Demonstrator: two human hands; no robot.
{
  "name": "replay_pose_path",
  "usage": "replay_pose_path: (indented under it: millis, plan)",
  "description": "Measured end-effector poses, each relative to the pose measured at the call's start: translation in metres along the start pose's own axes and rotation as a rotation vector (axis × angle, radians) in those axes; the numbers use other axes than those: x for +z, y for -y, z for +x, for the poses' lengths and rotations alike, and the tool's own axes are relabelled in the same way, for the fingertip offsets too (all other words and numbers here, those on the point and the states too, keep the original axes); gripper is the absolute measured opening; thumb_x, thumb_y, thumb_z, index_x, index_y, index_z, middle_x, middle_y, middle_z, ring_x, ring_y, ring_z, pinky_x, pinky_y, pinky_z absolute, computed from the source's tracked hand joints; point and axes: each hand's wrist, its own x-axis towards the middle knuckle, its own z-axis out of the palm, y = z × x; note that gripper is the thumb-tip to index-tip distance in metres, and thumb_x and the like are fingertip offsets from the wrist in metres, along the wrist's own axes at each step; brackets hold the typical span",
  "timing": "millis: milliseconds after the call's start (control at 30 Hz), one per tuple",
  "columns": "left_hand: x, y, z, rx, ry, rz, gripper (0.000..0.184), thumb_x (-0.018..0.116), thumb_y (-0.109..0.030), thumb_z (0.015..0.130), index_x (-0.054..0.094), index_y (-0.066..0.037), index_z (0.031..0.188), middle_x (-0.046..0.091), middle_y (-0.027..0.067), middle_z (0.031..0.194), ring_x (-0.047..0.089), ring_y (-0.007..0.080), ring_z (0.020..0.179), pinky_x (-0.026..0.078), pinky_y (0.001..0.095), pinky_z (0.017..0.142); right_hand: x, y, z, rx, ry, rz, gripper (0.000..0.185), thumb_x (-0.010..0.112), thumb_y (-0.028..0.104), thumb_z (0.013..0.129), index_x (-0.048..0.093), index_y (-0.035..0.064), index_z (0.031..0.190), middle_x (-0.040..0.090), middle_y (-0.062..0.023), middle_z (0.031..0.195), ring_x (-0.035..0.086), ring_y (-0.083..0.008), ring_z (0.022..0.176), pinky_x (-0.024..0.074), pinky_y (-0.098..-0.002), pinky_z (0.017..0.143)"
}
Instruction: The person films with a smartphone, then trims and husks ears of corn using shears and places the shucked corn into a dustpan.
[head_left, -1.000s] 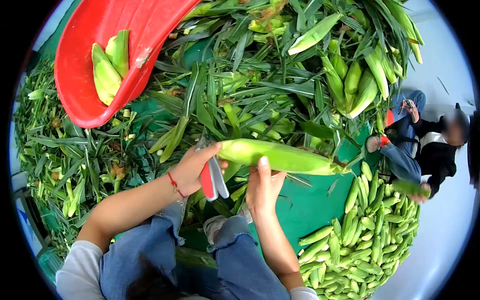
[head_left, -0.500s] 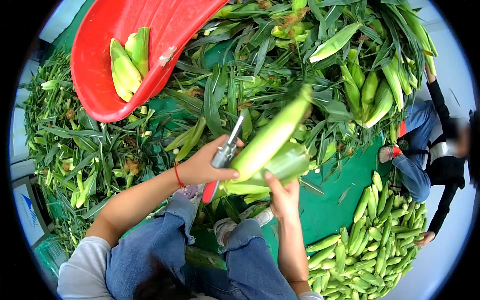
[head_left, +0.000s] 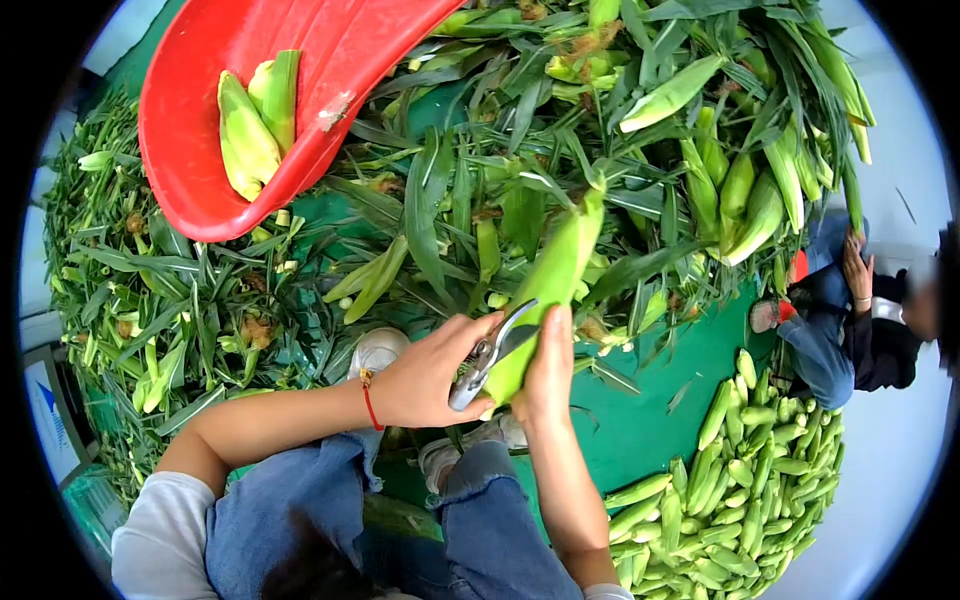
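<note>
A pair of pruning shears (head_left: 480, 362) with a grey metal body is gripped in my left hand (head_left: 425, 368). Its blades are spread and lie against the lower part of a green ear of corn (head_left: 557, 262). My right hand (head_left: 546, 368) is closed around that ear near its lower end, thumb along the side. The ear is still in pale green husk and tilts up and to the right, its tip among loose leaves. My left fingertips are close to the ear's base, and the shears' handles are mostly hidden by my palm.
A red scoop-shaped tub (head_left: 185, 190) at upper left holds a few ears (head_left: 248, 140). Husks and leaves (head_left: 440, 200) cover much of the green floor (head_left: 630, 400). A large pile of trimmed ears (head_left: 730, 490) lies at lower right. Another person (head_left: 830, 320) sits at the right.
The shears have come against the ear, their blades now apart. My right hand has shifted up and inward around the ear, and the loose husk beside it is gone. The other person's arm moved.
</note>
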Motion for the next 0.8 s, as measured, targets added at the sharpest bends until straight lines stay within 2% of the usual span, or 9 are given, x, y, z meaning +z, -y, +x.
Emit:
replay_pose_path:
  millis: [67,100,133,167,200,267,333,567,800]
  plan:
    - [-0.009,-0.002,0.001,-0.195,0.072,-0.252,0.087,0.070,-0.021,0.070,0.022,0.003,0.138,0.044,0.0221,0.123,0.047,0.0325,0.115,0.039,0.0385,0.096,0.000,0.003,-0.003,0.023,-0.027,0.060,0.049,0.040,0.047,0.094,0.044,0.0052,0.119,0.058,-0.0124,0.094,0.061,-0.0225,0.079,0.0518,-0.0343,0.068]
    - [-0.007,0.010,0.001,-0.183,0.079,-0.266,0.085,0.067,-0.014,0.071,0.019,0.003,0.138,0.046,0.0090,0.104,0.048,0.0218,0.101,0.039,0.0325,0.092,-0.006,0.002,-0.005,0.022,-0.010,0.027,0.049,0.041,0.048,0.093,0.045,0.0045,0.117,0.058,-0.0133,0.090,0.061,-0.0228,0.073,0.0520,-0.0341,0.064]
    - [-0.011,0.014,0.007,-0.183,0.092,-0.258,0.084,0.067,-0.016,0.069,0.021,0.004,0.137,0.044,0.0226,0.123,0.046,0.0327,0.116,0.036,0.0382,0.098,-0.009,0.000,-0.005,0.013,0.008,-0.007,0.050,0.042,0.049,0.093,0.046,0.0038,0.115,0.058,-0.0142,0.087,0.061,-0.0230,0.067,0.0522,-0.0339,0.059]
    - [-0.010,0.021,0.016,-0.035,-0.005,-0.145,0.080,0.066,-0.015,0.069,0.024,0.003,0.135,0.047,0.0219,0.117,0.049,0.0322,0.109,0.039,0.0382,0.094,-0.009,0.000,-0.006,-0.031,0.058,-0.073,0.052,0.044,0.048,0.092,0.046,0.0022,0.116,0.058,-0.0137,0.088,0.060,-0.0215,0.065,0.0517,-0.0322,0.057]
    - [-0.010,0.027,0.026,0.112,-0.101,-0.033,0.077,0.065,-0.013,0.068,0.028,0.003,0.134,0.050,0.0213,0.111,0.053,0.0317,0.102,0.042,0.0381,0.089,-0.010,0.001,-0.009,0.007,0.112,-0.134,0.048,0.045,0.043,0.093,0.045,0.0019,0.116,0.057,-0.0128,0.090,0.060,-0.0202,0.068,0.0511,-0.0317,0.060]
    - [-0.033,0.018,0.044,-0.189,-0.103,-0.119,0.071,0.065,-0.009,0.067,0.035,-0.002,0.131,0.052,0.0068,0.094,0.054,0.0164,0.088,0.045,0.0298,0.078,-0.016,0.001,-0.017,0.083,0.220,-0.255,0.039,0.046,0.033,0.095,0.043,0.0014,0.118,0.057,-0.0109,0.092,0.059,-0.0177,0.075,0.0499,-0.0308,0.067]
    - [-0.052,0.028,0.050,-0.182,-0.202,-0.054,0.063,0.062,-0.005,0.066,0.039,-0.001,0.125,0.053,0.0043,0.087,0.054,0.0123,0.078,0.046,0.0260,0.068,-0.030,-0.011,-0.021,-0.026,0.185,-0.461,0.040,0.051,0.030,0.093,0.046,0.0005,0.120,0.059,-0.0103,0.099,0.056,-0.0166,0.089,0.0448,-0.0306,0.080]
    - [-0.088,0.022,0.021,-0.184,0.334,-0.033,0.084,0.064,-0.014,0.064,0.025,0.005,0.136,0.048,0.0243,0.113,0.052,0.0348,0.103,0.041,0.0371,0.091,-0.043,0.015,-0.026,-0.193,0.117,-0.818,0.047,0.058,0.030,0.087,0.047,0.0026,0.122,0.063,-0.0179,0.101,0.063,-0.0295,0.092,0.0475,-0.0376,0.081]
    - [-0.056,0.047,0.022,-0.059,0.211,0.222,0.064,0.064,-0.014,0.063,0.040,-0.001,0.121,0.055,0.0216,0.096,0.056,0.0373,0.090,0.046,0.0414,0.080,-0.051,0.033,-0.025,-0.335,0.163,-1.447,0.051,0.065,0.035,0.080,0.051,0.0065,0.120,0.063,-0.0200,0.099,0.064,-0.0382,0.079,0.0517,-0.0413,0.064]
